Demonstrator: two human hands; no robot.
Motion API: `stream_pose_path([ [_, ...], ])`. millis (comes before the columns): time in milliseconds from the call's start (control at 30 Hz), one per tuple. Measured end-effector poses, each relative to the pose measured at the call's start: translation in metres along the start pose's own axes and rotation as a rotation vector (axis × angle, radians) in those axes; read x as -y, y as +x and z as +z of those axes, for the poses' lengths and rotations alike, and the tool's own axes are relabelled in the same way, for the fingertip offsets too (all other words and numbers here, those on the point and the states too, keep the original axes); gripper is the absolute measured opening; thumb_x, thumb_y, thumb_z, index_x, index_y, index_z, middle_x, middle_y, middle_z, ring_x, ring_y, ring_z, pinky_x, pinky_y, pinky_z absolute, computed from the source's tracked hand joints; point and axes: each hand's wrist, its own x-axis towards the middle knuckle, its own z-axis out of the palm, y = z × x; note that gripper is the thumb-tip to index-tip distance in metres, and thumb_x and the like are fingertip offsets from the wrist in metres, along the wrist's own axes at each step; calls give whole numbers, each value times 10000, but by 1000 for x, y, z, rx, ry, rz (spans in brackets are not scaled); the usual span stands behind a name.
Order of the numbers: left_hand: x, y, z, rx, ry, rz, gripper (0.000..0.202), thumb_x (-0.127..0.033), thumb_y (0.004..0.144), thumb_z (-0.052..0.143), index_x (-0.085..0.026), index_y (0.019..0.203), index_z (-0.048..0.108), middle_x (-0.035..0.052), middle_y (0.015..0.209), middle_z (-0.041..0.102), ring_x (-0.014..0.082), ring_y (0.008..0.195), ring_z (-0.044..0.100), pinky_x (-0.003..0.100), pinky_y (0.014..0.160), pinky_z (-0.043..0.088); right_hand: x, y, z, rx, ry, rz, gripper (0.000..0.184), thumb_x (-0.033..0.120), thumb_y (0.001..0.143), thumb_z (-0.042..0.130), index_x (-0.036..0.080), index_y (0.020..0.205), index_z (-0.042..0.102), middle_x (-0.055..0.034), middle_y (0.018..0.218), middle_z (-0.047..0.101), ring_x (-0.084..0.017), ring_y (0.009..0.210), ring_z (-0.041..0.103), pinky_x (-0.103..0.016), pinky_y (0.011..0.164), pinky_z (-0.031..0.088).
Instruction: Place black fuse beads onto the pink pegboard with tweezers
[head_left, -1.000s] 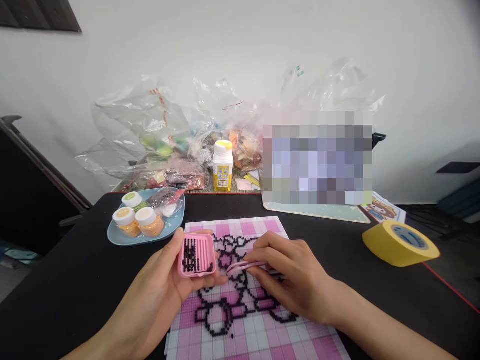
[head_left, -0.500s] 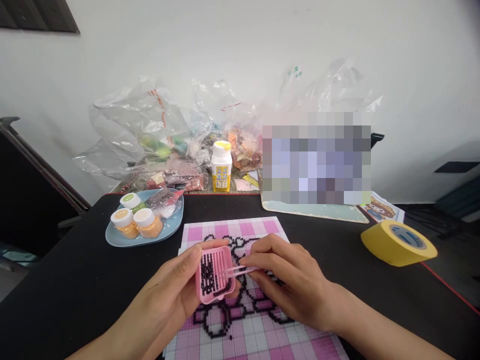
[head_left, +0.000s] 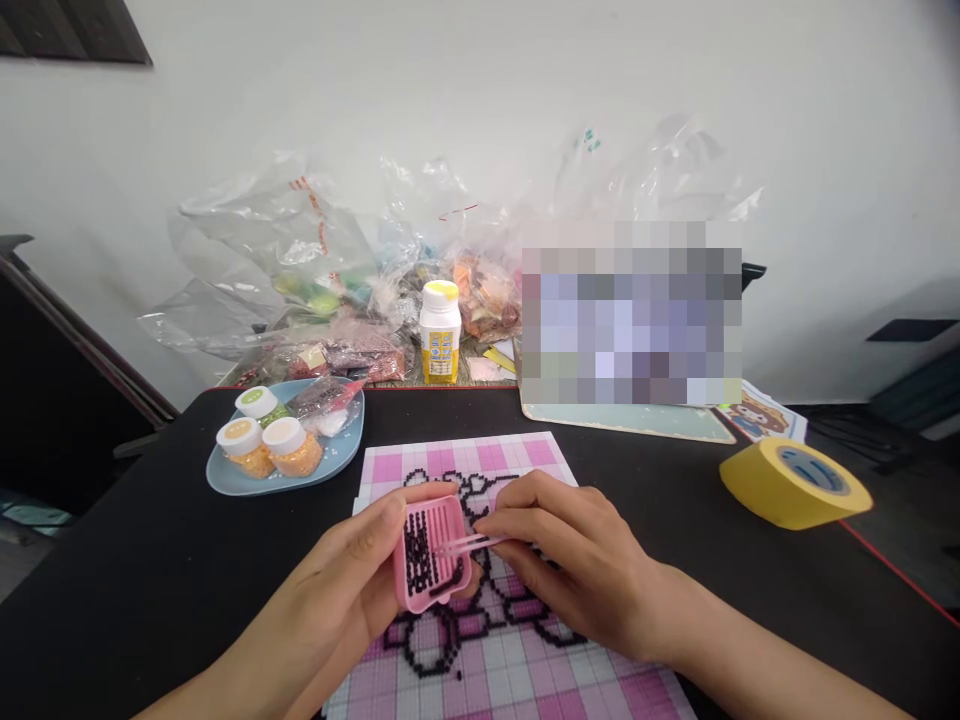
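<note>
My left hand (head_left: pixel 341 590) grips a small pink tray (head_left: pixel 433 555) with rows of black beads in it, tilted up above the pink checked pegboard (head_left: pixel 495 640). My right hand (head_left: pixel 570 560) pinches pink tweezers (head_left: pixel 469 545), whose tips reach into the tray among the beads. A flower outline in black beads (head_left: pixel 435 650) lies on the board, partly hidden under both hands.
A blue plate (head_left: pixel 225 480) with three small bead jars (head_left: pixel 266 445) and a packet sits at the left. A yellow tape roll (head_left: pixel 795 483) lies at the right. A white bottle (head_left: pixel 440 331), plastic bags (head_left: pixel 315 290) and a blurred box (head_left: pixel 630 315) stand behind on the black table (head_left: pixel 150 570).
My left hand brought the pink tray right and tilted it up. The tweezers in my right hand moved from the board into the tray.
</note>
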Motion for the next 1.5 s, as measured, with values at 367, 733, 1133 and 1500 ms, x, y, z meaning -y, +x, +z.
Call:
stream_pose_path([
  [367,-1,8,-4,-174,-21,223,319,-398,945,544,-188,895,779,70,850,743,256,805,647,440,747,624,-7,-2,-4,76,3,100,98,147,963,515,141,999,605,-58,851,627,-142,710,594,-241,562,468],
  [733,-1,5,-6,-224,9,201,296,-408,930,575,-185,985,762,69,879,738,232,818,635,382,803,582,-7,-2,-4,183,-55,115,139,212,974,497,158,873,577,-34,782,616,-130,626,587,-226,518,418],
  [1133,-7,5,3,-269,37,161,329,-442,901,607,-157,906,769,77,792,754,244,732,664,389,770,568,-6,-3,-2,180,-55,102,172,229,989,479,157,871,582,-35,782,617,-130,640,592,-226,530,430],
  [1500,-7,5,5,-247,-16,181,280,-378,931,579,-188,869,775,42,823,744,227,750,657,383,786,585,-6,-2,1,157,-54,88,171,229,990,482,158,869,579,-39,783,626,-137,659,614,-221,519,415],
])
